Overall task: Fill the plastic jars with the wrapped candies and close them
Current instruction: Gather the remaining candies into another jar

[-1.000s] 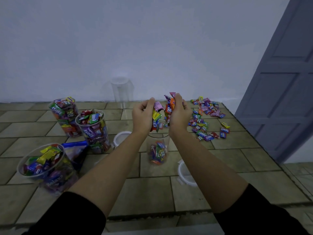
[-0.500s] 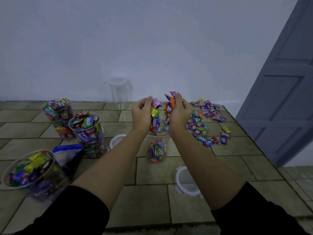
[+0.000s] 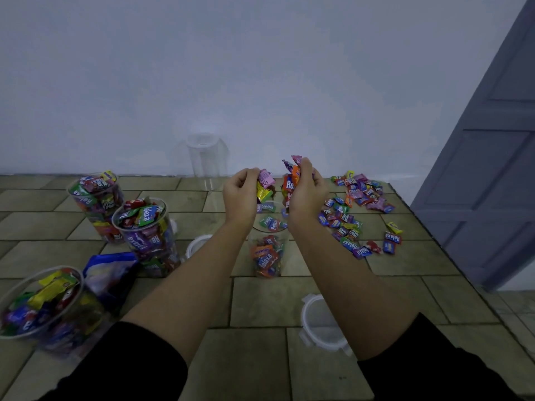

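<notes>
Head: left hand [image 3: 241, 195], right hand [image 3: 307, 195] clutch candies [image 3: 289, 185] over jar [image 3: 267, 256] (part-filled).

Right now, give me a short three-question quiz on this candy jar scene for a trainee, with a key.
1. True or false: the clear plastic jar below the left hand and the right hand is filled to its rim.
2. Multiple choice: the loose pile of colourful wrapped candies lies (A) right of the right hand, (B) inside a cardboard box, (C) on a metal tray.
3. Short answer: what does the left hand grip?
Key: 1 false; 2 A; 3 a handful of wrapped candies.
</notes>
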